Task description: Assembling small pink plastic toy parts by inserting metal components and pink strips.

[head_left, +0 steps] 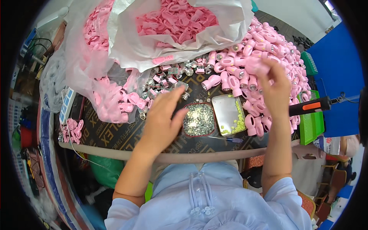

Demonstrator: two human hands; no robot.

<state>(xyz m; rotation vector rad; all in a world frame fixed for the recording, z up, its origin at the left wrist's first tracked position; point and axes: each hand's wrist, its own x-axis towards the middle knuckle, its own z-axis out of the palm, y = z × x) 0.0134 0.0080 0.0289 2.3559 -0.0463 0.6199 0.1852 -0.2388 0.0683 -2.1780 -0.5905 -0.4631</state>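
My right hand [275, 86] is raised over a heap of small pink flashlights [268, 50]. Its thumb and fingers are at a motion-blurred pink flashlight [256, 66], which they appear to grip. On the left, my left hand [163, 120] reaches forward with fingers stretched and thumb apart. Its fingertips are beside loose silvery reflectors and pink-and-metal inner parts [166, 80]. Between my forearms are a red-rimmed tray [184, 128] of tiny metal pieces and a pale rectangular tin [224, 109] with yellow-green bits along its right side.
A white bag [124, 42] of pink shells stands at the back, with a clear plastic bag [78, 61] beside it. A black-and-orange power screwdriver [312, 106] hangs at right by green trays [310, 128]. A thin screwdriver [234, 140] lies by the padded front edge [191, 156].
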